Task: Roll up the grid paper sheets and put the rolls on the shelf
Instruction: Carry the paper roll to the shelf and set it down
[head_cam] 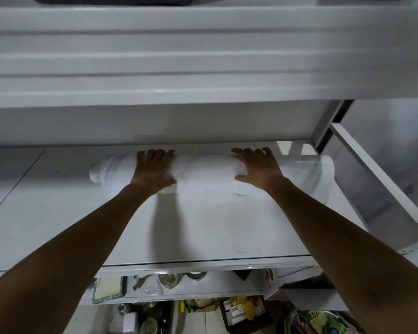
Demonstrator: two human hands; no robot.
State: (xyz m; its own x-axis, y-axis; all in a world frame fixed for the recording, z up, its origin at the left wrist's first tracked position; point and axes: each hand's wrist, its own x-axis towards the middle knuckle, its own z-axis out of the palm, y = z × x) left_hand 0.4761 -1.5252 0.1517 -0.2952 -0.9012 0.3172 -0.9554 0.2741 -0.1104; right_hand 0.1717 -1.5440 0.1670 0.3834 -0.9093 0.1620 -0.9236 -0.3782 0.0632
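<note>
Left hand (155,169), right hand (258,168) atop roll (205,173)

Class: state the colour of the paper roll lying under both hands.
White; the roll shows no discernible grid in the head view.

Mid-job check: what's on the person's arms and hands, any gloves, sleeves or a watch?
Nothing worn shows. The left hand and right hand have no gloves or watch. The left forearm and right forearm are uncovered to the frame's edge, with no sleeve in view.
</note>
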